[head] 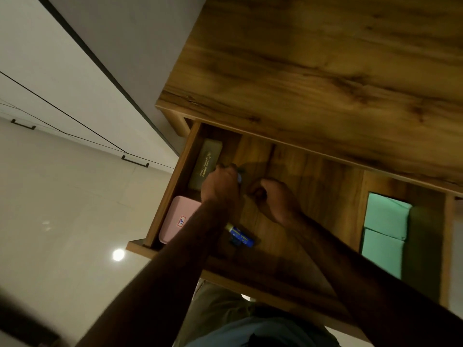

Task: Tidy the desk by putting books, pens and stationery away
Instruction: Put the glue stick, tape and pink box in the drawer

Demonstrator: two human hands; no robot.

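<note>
Drawer (313, 196) open under wood tabletop (300, 58), mid frame, olive box (206, 161) upper left w/ pink box (179, 219) below, blue tube (240, 236) lower centre, green blocks (383, 219) at right, left hand (220, 184) curled by olive box, right hand (278, 199) fisted near it, hands apart, can't tell if either grips anything.

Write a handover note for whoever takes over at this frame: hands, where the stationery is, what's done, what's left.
Left hand: inside the open drawer, fingers curled, with a small blue-tipped item showing at them; unclear whether it is gripped.
Right hand: curled beside it over the drawer floor; anything held is hidden.
In the drawer: olive box back left, pink case front left, blue tube beside the case, green blocks in the right compartment.
Done: those are stowed.
Left: probably set down whatever the hands hold, then shut the drawer.
</note>
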